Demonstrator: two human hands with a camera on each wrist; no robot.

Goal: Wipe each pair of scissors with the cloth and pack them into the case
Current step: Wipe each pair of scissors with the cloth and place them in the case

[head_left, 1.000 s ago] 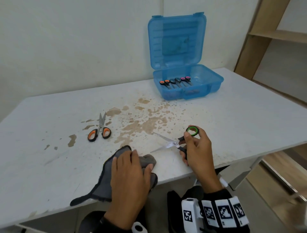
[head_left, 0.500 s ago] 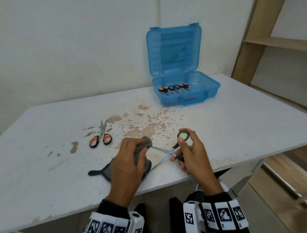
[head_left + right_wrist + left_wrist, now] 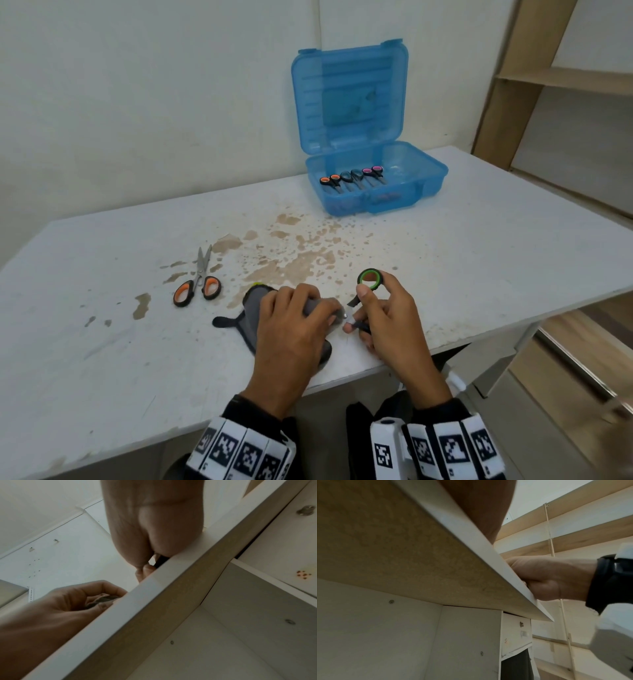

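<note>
Three pairs already lie in the open blue case (image 3: pixel 404 192) at the tabletop's (image 3: pixel 479 260) far side. My right hand (image 3: pixel 387 318) grips the green-handled scissors (image 3: pixel 369 278) near the front edge while my left hand (image 3: pixel 291 329) pinches the grey cloth (image 3: pixel 255 301) round their blades, so I judge wiping underway. Orange-handled scissors (image 3: pixel 197 284) wait untouched at left; both still need packing.
</note>
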